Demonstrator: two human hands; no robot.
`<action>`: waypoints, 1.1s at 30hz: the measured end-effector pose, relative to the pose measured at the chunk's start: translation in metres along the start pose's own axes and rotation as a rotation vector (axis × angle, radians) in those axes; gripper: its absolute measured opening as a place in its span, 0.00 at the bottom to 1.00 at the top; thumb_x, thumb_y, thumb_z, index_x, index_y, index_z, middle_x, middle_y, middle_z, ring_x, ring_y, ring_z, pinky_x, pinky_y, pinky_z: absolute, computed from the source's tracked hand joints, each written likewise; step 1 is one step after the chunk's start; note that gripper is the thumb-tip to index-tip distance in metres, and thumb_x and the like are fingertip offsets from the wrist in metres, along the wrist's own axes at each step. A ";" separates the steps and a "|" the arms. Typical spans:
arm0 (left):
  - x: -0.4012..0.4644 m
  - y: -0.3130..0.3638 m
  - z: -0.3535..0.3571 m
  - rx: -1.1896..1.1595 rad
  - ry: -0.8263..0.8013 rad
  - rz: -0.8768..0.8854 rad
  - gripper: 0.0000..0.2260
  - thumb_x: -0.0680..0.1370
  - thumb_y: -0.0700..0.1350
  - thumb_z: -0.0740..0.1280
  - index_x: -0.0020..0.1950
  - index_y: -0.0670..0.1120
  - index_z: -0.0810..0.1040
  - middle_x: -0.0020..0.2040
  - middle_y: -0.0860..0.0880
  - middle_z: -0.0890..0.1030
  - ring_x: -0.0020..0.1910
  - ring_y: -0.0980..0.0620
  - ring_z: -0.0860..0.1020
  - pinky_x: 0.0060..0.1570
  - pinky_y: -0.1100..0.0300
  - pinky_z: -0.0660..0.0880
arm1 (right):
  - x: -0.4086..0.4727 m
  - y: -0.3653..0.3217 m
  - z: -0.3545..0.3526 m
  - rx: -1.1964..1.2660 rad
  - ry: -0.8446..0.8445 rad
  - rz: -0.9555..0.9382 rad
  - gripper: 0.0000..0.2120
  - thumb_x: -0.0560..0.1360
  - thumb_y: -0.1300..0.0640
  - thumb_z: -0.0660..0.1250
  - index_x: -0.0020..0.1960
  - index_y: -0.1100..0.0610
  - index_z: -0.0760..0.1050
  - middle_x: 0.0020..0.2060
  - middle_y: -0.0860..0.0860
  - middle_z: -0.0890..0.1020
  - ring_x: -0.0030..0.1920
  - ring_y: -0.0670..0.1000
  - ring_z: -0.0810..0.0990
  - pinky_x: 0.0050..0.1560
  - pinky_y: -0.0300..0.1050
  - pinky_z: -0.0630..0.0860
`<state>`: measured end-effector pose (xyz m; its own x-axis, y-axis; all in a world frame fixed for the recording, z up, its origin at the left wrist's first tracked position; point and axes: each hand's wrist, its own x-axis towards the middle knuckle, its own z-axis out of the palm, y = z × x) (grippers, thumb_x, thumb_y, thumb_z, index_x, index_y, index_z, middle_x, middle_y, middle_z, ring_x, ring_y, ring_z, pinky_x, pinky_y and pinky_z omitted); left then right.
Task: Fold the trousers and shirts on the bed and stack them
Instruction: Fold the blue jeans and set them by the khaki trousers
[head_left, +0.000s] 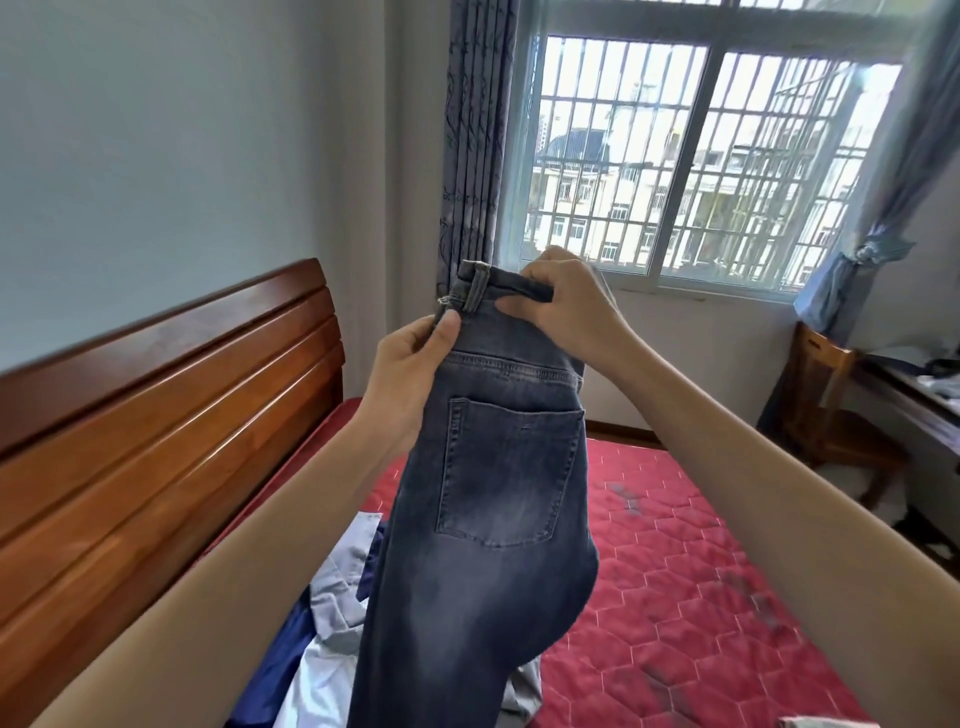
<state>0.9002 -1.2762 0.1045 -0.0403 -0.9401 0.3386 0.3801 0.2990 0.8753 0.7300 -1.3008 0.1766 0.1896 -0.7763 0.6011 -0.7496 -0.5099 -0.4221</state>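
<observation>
Hidden / cut off, relative to the jeans

Jeans' legs are running off the bottom edge, so hems aren't showing. Right hand is covering part of the waistband; its fingertips are tucking behind the denim. Left hand fingers are partly hiding behind the jeans' left side. Clothes pile below-left of the jeans is lying half behind them, can't tell which garments. Table far right of the jeans is getting cropped by the frame edge, items on it too blurry.
</observation>
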 end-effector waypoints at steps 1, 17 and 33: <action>-0.001 0.002 0.000 -0.054 -0.029 -0.040 0.17 0.76 0.52 0.65 0.55 0.41 0.81 0.48 0.46 0.85 0.45 0.50 0.83 0.41 0.59 0.80 | -0.001 0.001 0.001 0.004 0.027 0.006 0.09 0.72 0.49 0.74 0.38 0.49 0.75 0.38 0.41 0.70 0.40 0.46 0.71 0.43 0.45 0.65; 0.000 0.017 -0.008 0.186 0.056 0.177 0.12 0.81 0.50 0.62 0.54 0.45 0.82 0.49 0.45 0.84 0.48 0.48 0.81 0.51 0.51 0.79 | -0.013 -0.018 0.014 -0.066 0.091 -0.052 0.08 0.71 0.44 0.72 0.39 0.46 0.78 0.31 0.40 0.75 0.38 0.47 0.75 0.39 0.43 0.64; -0.001 0.003 -0.040 0.464 -0.052 0.327 0.15 0.79 0.42 0.67 0.66 0.50 0.76 0.58 0.54 0.82 0.57 0.55 0.79 0.61 0.53 0.76 | -0.001 -0.021 0.023 -0.090 -0.161 -0.215 0.10 0.68 0.46 0.76 0.44 0.44 0.76 0.39 0.40 0.81 0.43 0.46 0.79 0.47 0.47 0.74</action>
<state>0.9382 -1.2812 0.0935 -0.0387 -0.7806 0.6238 -0.0653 0.6249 0.7780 0.7601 -1.2975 0.1692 0.4430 -0.7064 0.5521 -0.7330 -0.6399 -0.2307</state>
